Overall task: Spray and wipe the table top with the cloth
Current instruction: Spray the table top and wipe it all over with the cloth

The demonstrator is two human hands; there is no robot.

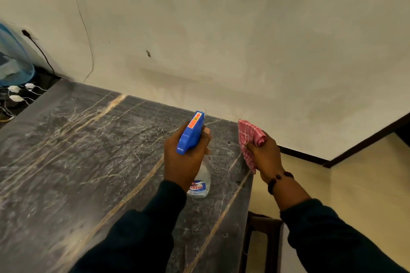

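Dark sleeves of my two forearms fill the near edge of the view, reaching over the grey veined table (66, 162). My left hand (183, 157) grips the spray bottle (200, 180) at its blue trigger head (192, 134), fingers curled round the neck with one fingertip at the trigger, the nozzle aimed toward the far right corner. My right hand (265, 154) holds the pink checked cloth (249, 139) bunched in curled fingers, raised just beyond the table's right edge and clear of the surface. Risks, as I judge them: spray may overshoot onto the wall (221, 29) behind, or drift left toward the white plugs and cables (20, 92) at the far left; the loosely bunched cloth may wipe with little contact area. Hidden or unclear: the bottle's label is partly covered by my wrist, its liquid level is hard to read, any wetness on the table cannot be made out, and a blue translucent object (13, 57) is cut off at left.
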